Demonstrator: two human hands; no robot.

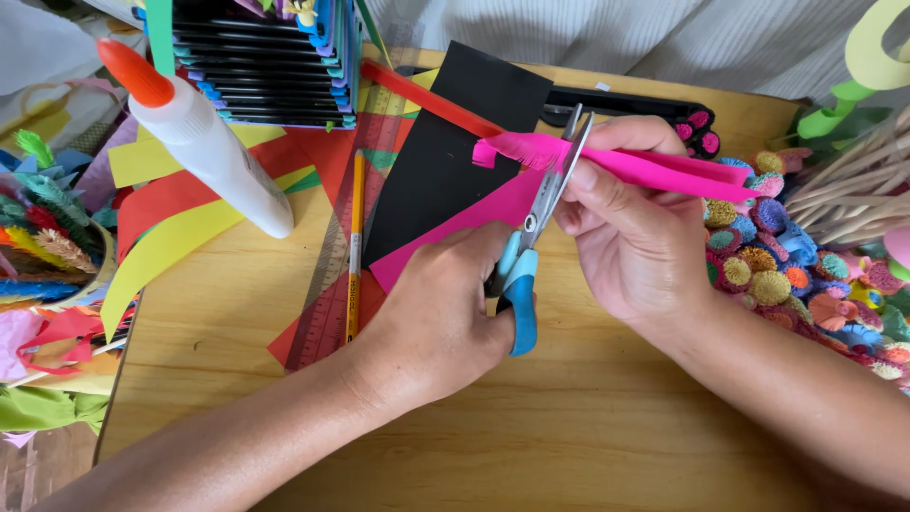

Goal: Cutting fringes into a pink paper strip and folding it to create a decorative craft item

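Snipping is the step in hand, by the look of it: left hand (441, 318) is clenched on the blue handles of a pair of scissors (536, 237), blades angled up and slightly parted around the top edge of a folded pink paper strip (654, 169). Right hand (630, 223) pinches that strip between thumb and fingers, holding it level above the middle of the counter (588, 436), toward its far edge. Strip's free end, left of the blades, already shows a fine fringe of close cuts; the part to the right, running out past the right hand, looks uncut. Judging from this, fringing is partly done. Next cut would call for feeding the strip a touch leftward through the fingers and keeping each snip short of the lower fold, so the fringe stays attached. Under the hands lie a black sheet (445, 152) and a flat pink sheet (474, 223). Left of those, a clear ruler (332, 294) and a yellow pencil (354, 246) lie side by side over red paper. White glue bottle (204, 142) with orange cap stands tilted near the far left corner, beside yellow strips. Rolled fringed paper flowers (768, 275) in many colours crowd the right edge, just beside the right wrist.
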